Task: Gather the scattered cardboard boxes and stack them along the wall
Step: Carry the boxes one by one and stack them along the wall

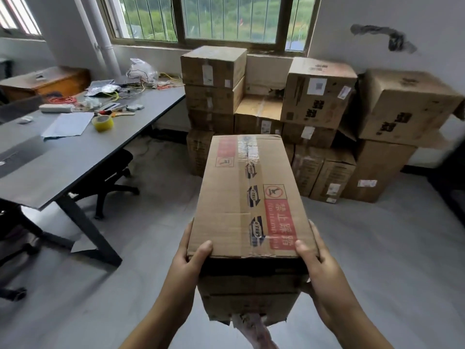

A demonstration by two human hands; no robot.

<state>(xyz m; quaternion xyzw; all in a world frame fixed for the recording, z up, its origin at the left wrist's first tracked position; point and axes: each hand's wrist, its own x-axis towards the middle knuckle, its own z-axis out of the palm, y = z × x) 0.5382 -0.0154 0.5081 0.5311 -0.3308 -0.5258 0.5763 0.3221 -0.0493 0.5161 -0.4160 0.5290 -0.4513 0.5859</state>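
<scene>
Cardboard box (249,197), long and narrow, is held up in front of the chest, clear of the floor, with its long axis running straight away from the body toward the stacked boxes (319,117) ranged against the wall (377,34) under the window (216,18). Its near end is gripped from both sides: the left hand (188,263) is wrapped round the near-left corner, thumb laid on the top face and fingers curled down the side, and the right hand (322,265) is set the same way on the near-right corner. Both thumbs are seen pressed flat on the taped lid; how the fingers lie underneath cannot be told. A second box (249,301) appears to be carried beneath the first, though how it is supported is hidden.

The far end of the box is pointed at the low gap in the middle of the stack, between the taller left column and the right-hand pile. Neither hand is judged nearer to it; the load is centred. The desk (83,147) and the office chair (110,172) are left well apart on the left, so a straight forward carry is judged to be what the placing calls for.
</scene>
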